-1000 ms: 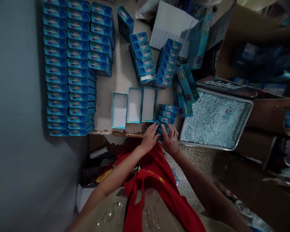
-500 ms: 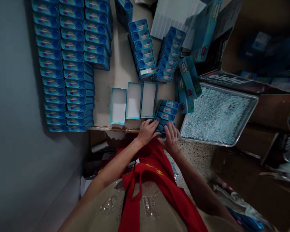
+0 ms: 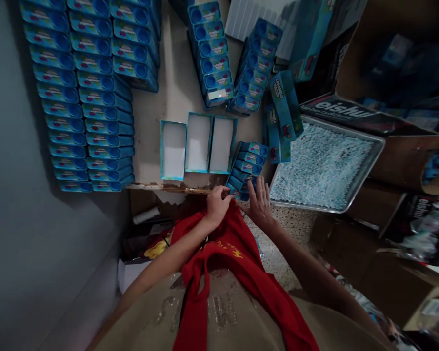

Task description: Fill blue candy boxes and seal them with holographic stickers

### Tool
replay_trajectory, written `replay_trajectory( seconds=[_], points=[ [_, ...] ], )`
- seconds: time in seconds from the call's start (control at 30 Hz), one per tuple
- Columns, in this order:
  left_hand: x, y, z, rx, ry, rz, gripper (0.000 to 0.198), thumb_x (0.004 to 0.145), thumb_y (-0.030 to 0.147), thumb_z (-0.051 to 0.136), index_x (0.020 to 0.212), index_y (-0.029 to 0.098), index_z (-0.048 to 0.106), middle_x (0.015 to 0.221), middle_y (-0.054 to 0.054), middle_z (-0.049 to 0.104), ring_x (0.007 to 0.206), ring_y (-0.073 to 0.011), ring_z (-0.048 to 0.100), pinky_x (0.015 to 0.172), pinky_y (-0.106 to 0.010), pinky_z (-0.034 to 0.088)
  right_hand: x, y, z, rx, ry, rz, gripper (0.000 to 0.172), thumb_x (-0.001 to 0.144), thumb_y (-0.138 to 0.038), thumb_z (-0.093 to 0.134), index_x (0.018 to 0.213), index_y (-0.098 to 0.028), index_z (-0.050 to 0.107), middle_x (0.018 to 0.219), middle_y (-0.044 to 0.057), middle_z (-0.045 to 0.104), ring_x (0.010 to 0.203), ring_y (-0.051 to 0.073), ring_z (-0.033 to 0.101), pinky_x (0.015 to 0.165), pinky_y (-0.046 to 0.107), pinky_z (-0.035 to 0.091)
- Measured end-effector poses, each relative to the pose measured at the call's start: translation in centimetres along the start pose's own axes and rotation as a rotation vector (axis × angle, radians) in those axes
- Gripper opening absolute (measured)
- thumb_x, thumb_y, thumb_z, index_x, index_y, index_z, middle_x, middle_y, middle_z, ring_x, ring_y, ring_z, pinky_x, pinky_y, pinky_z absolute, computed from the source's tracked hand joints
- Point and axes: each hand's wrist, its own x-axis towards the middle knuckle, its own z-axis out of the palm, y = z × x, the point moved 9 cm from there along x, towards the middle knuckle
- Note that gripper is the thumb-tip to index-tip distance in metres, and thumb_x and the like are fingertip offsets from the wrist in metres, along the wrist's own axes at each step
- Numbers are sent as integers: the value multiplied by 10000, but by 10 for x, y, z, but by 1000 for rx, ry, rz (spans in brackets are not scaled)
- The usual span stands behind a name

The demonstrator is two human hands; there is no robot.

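A short row of small blue candy boxes (image 3: 249, 165) leans at the table's front edge. My left hand (image 3: 216, 205) is at the row's near left end, fingers curled and thumb against the nearest box; part of that grip is hidden. My right hand (image 3: 259, 201) lies along the row's right side, fingers stretched and spread, touching or almost touching the boxes. Left of the row stand three open blue cartons with white insides: a left one (image 3: 173, 150), a middle one (image 3: 198, 142) and a right one (image 3: 222, 145).
Tall stacks of blue boxes (image 3: 108, 100) fill the table's left side. Two more rows (image 3: 214, 63) stand farther back. Blue cartons (image 3: 283, 105) lean beside a metal tray (image 3: 342, 211) of small pale-blue pieces at right. Large cardboard boxes (image 3: 375, 117) stand beyond it.
My left hand has drawn back slightly from over the boxes, its fingers now more curled. My right hand's fingers have straightened and spread. The whole view has shifted a little.
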Motion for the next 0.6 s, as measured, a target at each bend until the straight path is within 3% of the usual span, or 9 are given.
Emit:
replay_trajectory(
  seconds=[0.13,0.2,0.3,0.37,0.43,0.5,0.53,0.6],
  points=[
    [11,-3,2,-96,25,0,167,749,82,842,840,196,760,892,-31,745,881,-192,701,859,-324,543,0,-2,17,7,5,106,749,1060,-559,385,1616,-57,378,1684,313,322,1619,410,243,1239,711,293],
    [12,-10,3,-154,36,-72,181,706,85,862,810,191,758,871,-24,748,858,-188,697,837,-317,538,1,-12,12,-10,8,106,706,1064,-509,385,1617,-70,390,1676,313,340,1604,419,279,1230,732,281],
    [12,-27,-6,-273,-15,-216,289,613,149,926,851,180,764,828,-13,748,789,-184,688,774,-306,537,4,-29,-19,-46,-6,40,664,1045,-445,455,1596,-75,436,1654,318,379,1573,439,338,1211,751,291],
    [12,-35,-29,-359,-13,-235,405,562,206,955,921,176,770,841,-18,756,800,-191,695,783,-310,544,18,-39,-51,-39,-7,-10,569,1030,-437,509,1503,-125,567,1597,282,484,1529,450,402,1177,741,356],
    [13,-43,-70,-415,84,-211,425,593,281,938,968,177,766,881,-31,764,840,-196,704,829,-321,551,55,-59,-83,36,24,-87,464,1028,-435,534,1405,-192,654,1562,218,541,1487,415,463,1163,652,440],
    [9,-59,-119,-419,247,-225,343,677,362,871,941,178,751,885,-41,761,849,-197,707,863,-334,553,119,-93,-109,177,103,-186,523,1040,-435,518,1500,-191,568,1550,203,547,1448,346,518,1176,550,478],
    [4,-69,-142,-412,335,-246,310,716,395,829,920,180,739,879,-45,758,848,-199,708,869,-339,555,158,-114,-117,230,145,-230,595,1040,-456,514,1569,-186,485,1574,209,519,1469,333,499,1183,538,476],
    [-8,-88,-180,-401,478,-283,300,764,444,761,908,185,718,887,-55,757,862,-210,717,872,-346,563,246,-161,-122,254,211,-295,786,1013,-569,532,1656,-163,333,1693,232,346,1585,363,332,1231,591,403]
  ],
)
